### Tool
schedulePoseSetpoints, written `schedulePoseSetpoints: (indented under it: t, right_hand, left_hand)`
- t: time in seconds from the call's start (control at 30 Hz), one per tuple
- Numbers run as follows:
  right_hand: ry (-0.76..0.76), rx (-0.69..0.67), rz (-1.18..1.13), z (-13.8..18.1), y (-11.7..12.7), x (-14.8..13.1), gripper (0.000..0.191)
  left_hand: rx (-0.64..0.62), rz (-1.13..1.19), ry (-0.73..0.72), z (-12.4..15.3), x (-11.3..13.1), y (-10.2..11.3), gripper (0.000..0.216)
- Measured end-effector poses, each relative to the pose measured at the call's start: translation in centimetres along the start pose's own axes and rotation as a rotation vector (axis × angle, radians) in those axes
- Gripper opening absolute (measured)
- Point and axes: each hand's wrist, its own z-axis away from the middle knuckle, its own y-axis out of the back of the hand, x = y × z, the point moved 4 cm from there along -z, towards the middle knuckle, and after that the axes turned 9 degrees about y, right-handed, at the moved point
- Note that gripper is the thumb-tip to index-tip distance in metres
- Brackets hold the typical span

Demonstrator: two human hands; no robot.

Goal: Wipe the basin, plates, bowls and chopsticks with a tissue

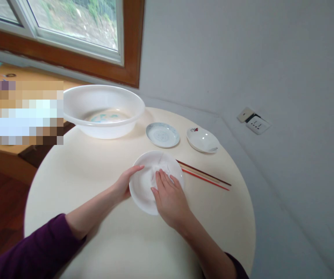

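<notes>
A white plate (141, 195) is tipped up slightly over the middle of the round table. My left hand (126, 180) grips its left rim, thumb on top and the other fingers hidden underneath. Over the plate's inner face lies my right hand (171, 197), its fingers pressing a thin, creased white tissue (155, 169) against the surface. Most of the tissue is covered by those fingers. Just right of the plate, several chopsticks (206, 179), dark brown, pale and red, lie side by side on the table.
Beyond the plate stand a pale blue patterned dish (162, 135) and a white dish with a red motif (202, 141). A large translucent basin (105, 130) sits at the back left of the cream table (120, 240). A wall with a socket (258, 124) borders the right.
</notes>
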Motion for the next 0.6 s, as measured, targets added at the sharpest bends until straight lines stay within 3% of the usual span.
schedulePoseSetpoints:
  t: [0.23,0.6]
  right_hand:
    - [-0.033,0.076,0.046,0.0,0.6,-0.1,0.038]
    - [-0.033,0.005,0.088,0.3,1.4,-1.3,0.037]
  left_hand:
    - [-0.060,-0.014,-0.022,-0.3,0.0,0.1,0.034]
    - [-0.080,-0.013,-0.030,-0.9,-0.2,0.4,0.037]
